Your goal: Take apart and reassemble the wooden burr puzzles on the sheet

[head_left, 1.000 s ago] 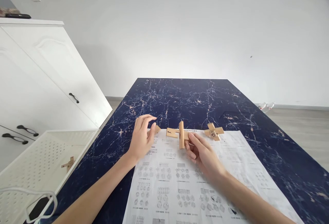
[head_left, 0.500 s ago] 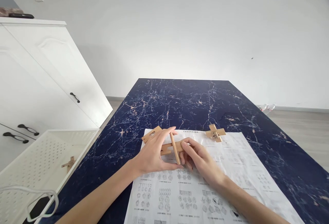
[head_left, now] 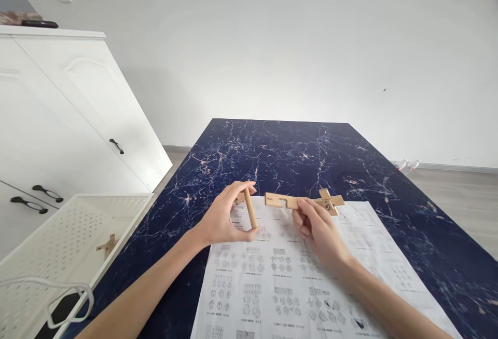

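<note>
Between the thumb and fingers of our left hand (head_left: 220,219) we pinch a narrow, straight, light-brown wooden bar (head_left: 250,208) by its two ends, leaving a gap behind it; the thumb and fingers of our right hand (head_left: 321,225) press together on one end of a flat, pale wooden strip (head_left: 274,200). Both pieces are held over the paper, apart from each other, so we judge these two not joined. The strip has a notch cut into its lower edge and a small dark mark near its free end; the bar looks plain from here, and we cannot tell whether it is notched too. Behind the left fingers, a light wooden piece (head_left: 238,200) is mostly hidden. Just beyond the right hand, a pale wooden cross (head_left: 329,204) with a dark letter-like mark appears already fitted together, at the far edge of the large white printed sheet (head_left: 286,251) on the dark blue, marble-patterned counter (head_left: 272,157). Farther left, a white perforated plastic basket (head_left: 62,232) holds another brown wooden cross (head_left: 109,246), also seemingly assembled.
</note>
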